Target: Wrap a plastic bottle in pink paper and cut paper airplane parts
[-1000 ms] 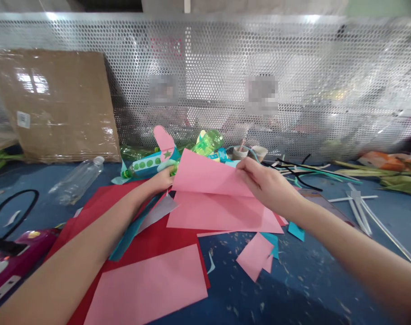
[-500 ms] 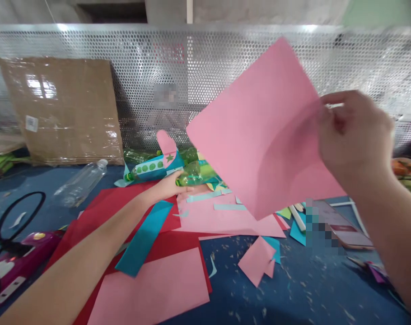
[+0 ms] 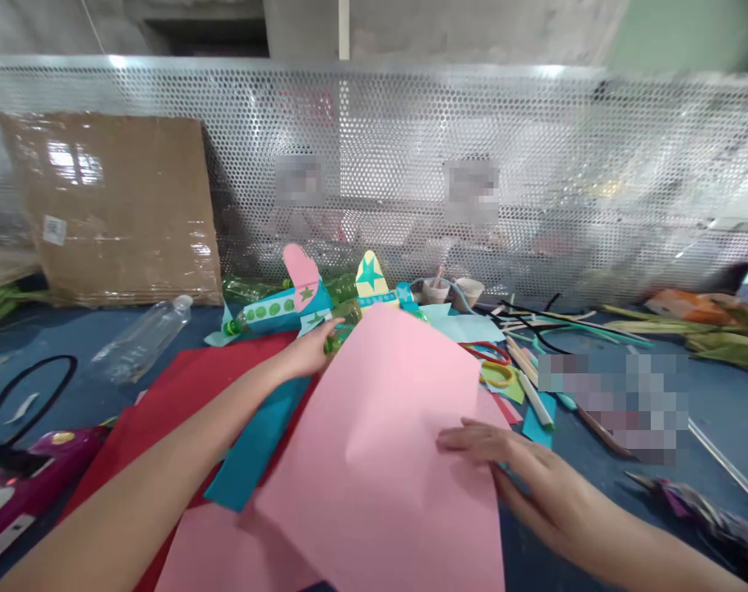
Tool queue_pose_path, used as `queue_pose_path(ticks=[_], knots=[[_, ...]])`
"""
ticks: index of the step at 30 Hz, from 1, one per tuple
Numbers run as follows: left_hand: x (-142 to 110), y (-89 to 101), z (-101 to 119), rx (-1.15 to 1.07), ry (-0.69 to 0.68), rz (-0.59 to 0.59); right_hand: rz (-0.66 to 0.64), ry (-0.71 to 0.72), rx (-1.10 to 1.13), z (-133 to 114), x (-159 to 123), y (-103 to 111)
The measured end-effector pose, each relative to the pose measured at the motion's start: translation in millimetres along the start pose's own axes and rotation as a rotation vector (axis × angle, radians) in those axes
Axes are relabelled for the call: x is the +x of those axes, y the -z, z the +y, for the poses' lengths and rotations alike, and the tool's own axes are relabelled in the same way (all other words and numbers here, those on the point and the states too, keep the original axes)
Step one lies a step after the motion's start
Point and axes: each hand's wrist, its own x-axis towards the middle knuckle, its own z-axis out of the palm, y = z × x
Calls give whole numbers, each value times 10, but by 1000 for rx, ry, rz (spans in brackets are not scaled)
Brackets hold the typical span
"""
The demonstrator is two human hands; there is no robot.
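Observation:
A large pink sheet of paper lies draped over the middle of the table, slightly bulged. On its right part rests my right hand, fingers stretched out and the thumb near the sheet's edge. My left hand is closed at the capped end of a green plastic bottle; the sheet covers most of that bottle and part of the fingers. Behind my left hand lies a bottle decorated with blue paper and green dots, with a pink fin. A yellow fin with a blue star stands behind the sheet.
Red paper and a blue strip lie under my left forearm. A clear bottle, a purple power strip and a cardboard panel are left. Tape rings, sticks and scissors lie right. A perforated metal screen stands behind.
My right hand has brought the pink sheet down from the air onto the table and the bottle, and its fingers now lie on it. My left hand has stayed at the bottle, shifting slightly left.

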Motion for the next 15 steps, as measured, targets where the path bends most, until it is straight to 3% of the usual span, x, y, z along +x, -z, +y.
queue_pose_path(ticks=[6, 11, 15], knots=[[-23, 89, 213, 216, -132, -80, -158, -212, -134, 98, -218, -117], [-74, 14, 496, 321, -237, -35, -229, -169, -45, -232, -182, 29], [-145, -49, 652, 348, -283, -25, -526, -161, 51, -448, -61, 27]])
